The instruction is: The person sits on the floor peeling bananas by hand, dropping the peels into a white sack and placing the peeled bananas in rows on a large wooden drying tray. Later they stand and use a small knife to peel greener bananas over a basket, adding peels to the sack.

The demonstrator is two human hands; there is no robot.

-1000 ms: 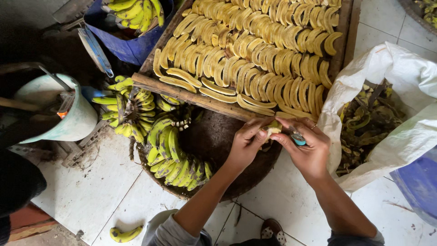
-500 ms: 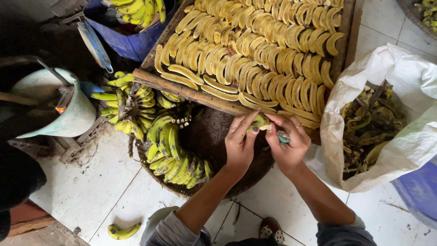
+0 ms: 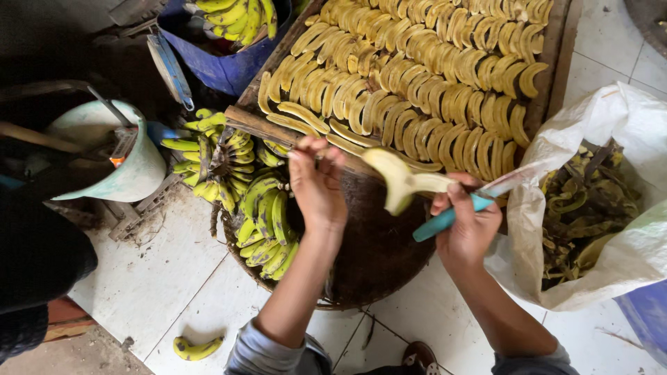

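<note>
My left hand (image 3: pixel 316 184) reaches to the front rim of a wooden tray (image 3: pixel 253 123) packed with rows of peeled bananas (image 3: pixel 417 76). Its fingers are closed on a pale bit of banana that barely shows. My right hand (image 3: pixel 469 226) grips a teal-handled knife (image 3: pixel 445 219), blade pointing right, and also holds a pale curved banana piece (image 3: pixel 399 180) lifted above a dark round basket (image 3: pixel 379 267). Bunches of green-yellow unpeeled bananas (image 3: pixel 267 222) lie in the basket's left side.
A white sack (image 3: pixel 625 257) holding dark banana peels (image 3: pixel 583 208) stands to the right. A pale bucket (image 3: pixel 132 170) sits at left, and a blue tub (image 3: pixel 229 69) of bananas is behind it. One loose banana (image 3: pixel 198 346) lies on the tiled floor.
My hands were together over the basket on one banana. Now they are apart: the left has gone to the tray's rim, and the right has pulled away with the pale piece and knife.
</note>
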